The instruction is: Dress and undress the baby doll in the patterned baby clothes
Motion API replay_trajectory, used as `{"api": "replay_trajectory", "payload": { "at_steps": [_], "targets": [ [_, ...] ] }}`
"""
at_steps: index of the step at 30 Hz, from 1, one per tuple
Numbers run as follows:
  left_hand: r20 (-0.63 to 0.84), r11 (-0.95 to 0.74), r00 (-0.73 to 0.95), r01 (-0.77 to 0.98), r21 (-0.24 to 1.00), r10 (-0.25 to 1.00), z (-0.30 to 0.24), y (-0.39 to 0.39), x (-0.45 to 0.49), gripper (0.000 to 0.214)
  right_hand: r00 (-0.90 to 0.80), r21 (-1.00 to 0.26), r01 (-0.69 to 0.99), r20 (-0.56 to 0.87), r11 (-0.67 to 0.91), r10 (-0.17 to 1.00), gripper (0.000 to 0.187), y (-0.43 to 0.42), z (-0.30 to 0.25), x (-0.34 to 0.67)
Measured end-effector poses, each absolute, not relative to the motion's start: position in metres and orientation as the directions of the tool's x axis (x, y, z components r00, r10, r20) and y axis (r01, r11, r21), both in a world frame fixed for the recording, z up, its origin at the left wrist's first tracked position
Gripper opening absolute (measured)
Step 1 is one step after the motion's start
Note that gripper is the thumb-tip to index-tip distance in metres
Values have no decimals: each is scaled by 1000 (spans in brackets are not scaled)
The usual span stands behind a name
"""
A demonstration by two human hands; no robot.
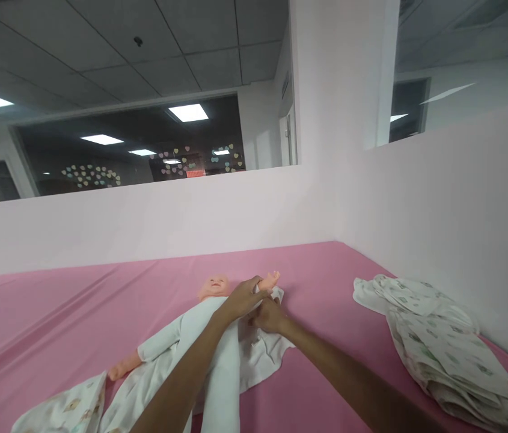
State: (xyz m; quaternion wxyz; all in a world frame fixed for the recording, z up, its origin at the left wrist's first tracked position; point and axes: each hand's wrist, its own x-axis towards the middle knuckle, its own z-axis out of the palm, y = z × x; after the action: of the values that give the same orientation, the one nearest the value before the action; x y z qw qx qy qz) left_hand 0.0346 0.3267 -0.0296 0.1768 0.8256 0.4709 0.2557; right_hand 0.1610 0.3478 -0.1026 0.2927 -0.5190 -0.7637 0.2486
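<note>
Sheeting (326, 288) of pink fabric fills the lower part of the head view, mostly smooth, with long shallow creases to the left of the doll (203, 313). The doll lies face up on this sheeting, its head of glossy, peach-coloured, plastic-looking material and its body in a soft, plain white suit with tube-like sleeves and legs. One arm stretches out to the left, its bare hand showing past the cuff; the other arm is raised to the right of the head, small fingers pointing away from the person.

Beneath and to the right of the doll, a thin white garment (260, 361) spreads in loose, rumpled folds. Nearer the person and left of the doll lies a printed cloth (71, 406), pale with small brownish figures. Well apart on the doll's right is a slack heap of patterned fabric (443, 346), white with small greenish motifs, layered in soft folds beside the matte white wall (438, 222).

The left hand (241, 299) is partly closed, thumb and fingers around the doll's raised forearm. The right hand (269, 315) sits just beside it, fingers curled against the white garment next to that arm; whether they pinch the cloth cannot be told.
</note>
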Motion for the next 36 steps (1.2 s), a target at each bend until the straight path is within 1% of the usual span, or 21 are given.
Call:
{"api": "replay_trajectory", "payload": {
  "at_steps": [2,3,5,7,9,12,15,17,19,21,24,27,32,36],
  "targets": [
    [238,-473,413,693,545,879,-30,326,34,41,-196,-670,695,171,260,965,12,354,-103,164],
    [235,-470,413,686,555,880,-31,326,34,41,-142,-664,716,163,214,976,11,359,-102,170],
    [247,-485,425,659,574,871,-33,328,34,43,-40,-674,729,136,122,990,19,370,-98,187],
    [263,-511,444,652,561,856,-38,331,34,43,24,-698,714,107,58,994,24,381,-93,204],
    [240,-509,454,696,506,858,-42,334,35,42,37,-732,681,73,28,997,26,388,-89,214],
    [181,-475,442,768,429,878,-47,337,33,40,10,-787,617,14,4,1000,27,393,-85,216],
    [138,-459,443,792,402,886,-48,335,28,38,-12,-811,583,-56,-38,998,26,392,-81,214],
    [107,-465,463,794,392,880,-48,334,25,35,-7,-801,596,-73,-54,997,26,389,-77,215],
    [83,-471,478,794,385,874,-49,334,25,35,14,-771,635,-45,-44,999,27,385,-72,215],
    [69,-476,488,795,375,870,-50,335,25,36,40,-724,689,14,-17,999,26,380,-66,215],
    [54,-488,503,798,354,862,-51,338,28,38,70,-646,763,111,19,991,18,371,-59,212],
    [33,-498,518,801,332,855,-52,339,30,40,96,-592,806,170,24,981,11,364,-55,208],
    [12,-502,521,817,285,854,-55,338,36,43,130,-557,830,226,18,965,18,353,-54,202],
    [59,-522,527,810,266,848,-58,343,43,36,87,-561,823,281,90,956,19,340,-53,190]
  ]
}}
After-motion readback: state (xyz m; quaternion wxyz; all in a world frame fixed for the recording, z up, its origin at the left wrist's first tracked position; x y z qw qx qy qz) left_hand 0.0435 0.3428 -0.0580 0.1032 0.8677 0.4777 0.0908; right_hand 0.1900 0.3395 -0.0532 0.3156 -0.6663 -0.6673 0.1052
